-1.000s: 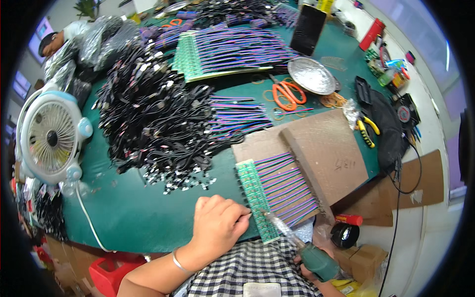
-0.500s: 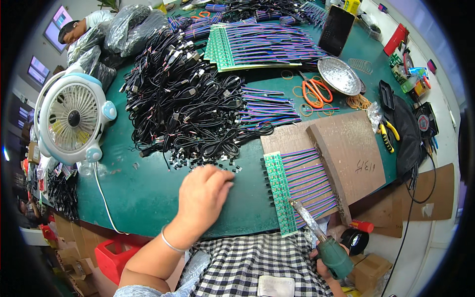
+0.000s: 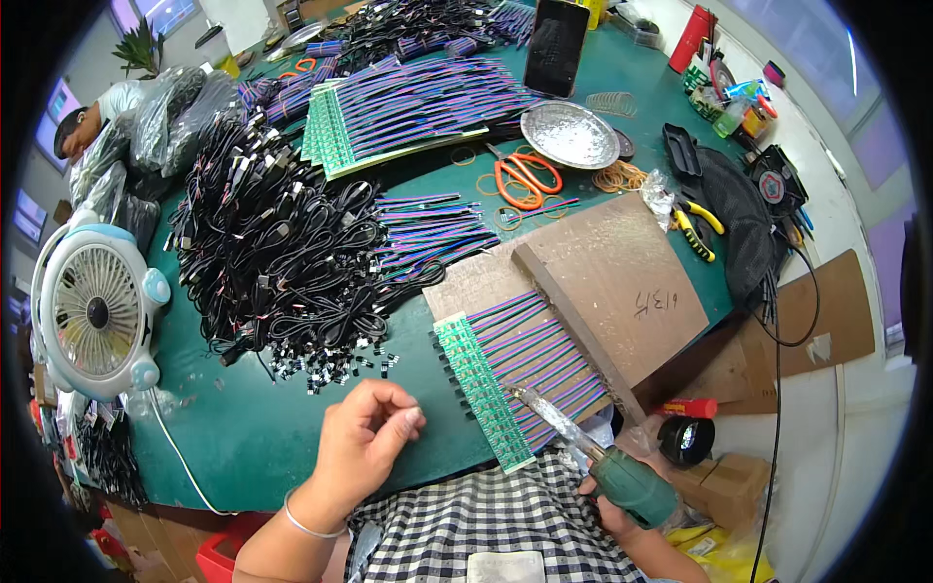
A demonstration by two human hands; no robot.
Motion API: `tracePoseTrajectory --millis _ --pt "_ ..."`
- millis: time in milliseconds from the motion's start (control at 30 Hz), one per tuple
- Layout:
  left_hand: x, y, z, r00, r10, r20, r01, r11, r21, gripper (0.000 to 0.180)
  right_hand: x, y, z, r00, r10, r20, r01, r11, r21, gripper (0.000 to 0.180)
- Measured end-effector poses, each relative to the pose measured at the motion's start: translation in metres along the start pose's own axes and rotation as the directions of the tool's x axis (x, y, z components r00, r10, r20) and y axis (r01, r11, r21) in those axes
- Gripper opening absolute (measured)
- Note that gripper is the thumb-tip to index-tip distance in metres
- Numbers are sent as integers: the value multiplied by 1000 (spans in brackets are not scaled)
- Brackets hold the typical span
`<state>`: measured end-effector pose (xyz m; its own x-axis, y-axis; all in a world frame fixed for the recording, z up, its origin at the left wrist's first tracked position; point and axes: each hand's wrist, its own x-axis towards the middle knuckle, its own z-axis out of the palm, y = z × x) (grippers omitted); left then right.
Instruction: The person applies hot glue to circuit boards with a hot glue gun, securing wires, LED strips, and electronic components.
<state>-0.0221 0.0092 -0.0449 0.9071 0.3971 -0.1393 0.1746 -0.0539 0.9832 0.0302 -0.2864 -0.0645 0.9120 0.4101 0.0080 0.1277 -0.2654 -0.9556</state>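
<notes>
My left hand [image 3: 360, 445] is above the green table just left of the circuit board panel, its fingers curled and thumb against them; whatever they may hold is too small to make out. My right hand [image 3: 612, 517], partly hidden, grips a soldering iron [image 3: 634, 486] with a thick green handle. The iron's tip points at the right edge of the green circuit board panel [image 3: 476, 384]. Striped wires [image 3: 546, 361] run right from that panel to a wooden bar [image 3: 573, 330] on a brown board [image 3: 622, 277]. Small black connectors line the panel's left edge.
Left of centre lies a heap of black cables [image 3: 292, 233], with small loose connectors [image 3: 321, 367] at its near edge. A fan [image 3: 97, 311] stands at far left. Beyond are stacked wired panels [image 3: 408, 107], orange scissors [image 3: 525, 183], a metal dish [image 3: 571, 136], a phone [image 3: 555, 49] and pliers [image 3: 698, 231].
The view has turned, shifting the scene leftward. My left hand has drawn back from the loose connectors toward me, and its thumb now shows. The iron remains at the panel's right side.
</notes>
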Motion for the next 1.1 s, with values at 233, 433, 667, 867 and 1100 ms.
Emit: tracePoseTrajectory --millis 233,433,667,867,1100 --pt "-9 3 17 943 -232 239 313 862 -398 12 -9 -6 -9 991 114 74 -116 993 24 17" --pt "-10 10 31 983 52 175 -117 915 386 12 -16 -18 -23 982 49 182 -41 998 -48 30" --pt "2 0 42 844 487 224 -527 681 509 22 -41 7 -33 963 157 217 -210 945 250 46" --pt "-2 -5 46 795 538 279 -579 539 611 25 -31 -8 -23 937 261 233 -300 942 151 43" --pt "-1 -6 43 811 518 271 -563 567 601 22 -47 25 -20 608 745 275 -709 355 609 34"
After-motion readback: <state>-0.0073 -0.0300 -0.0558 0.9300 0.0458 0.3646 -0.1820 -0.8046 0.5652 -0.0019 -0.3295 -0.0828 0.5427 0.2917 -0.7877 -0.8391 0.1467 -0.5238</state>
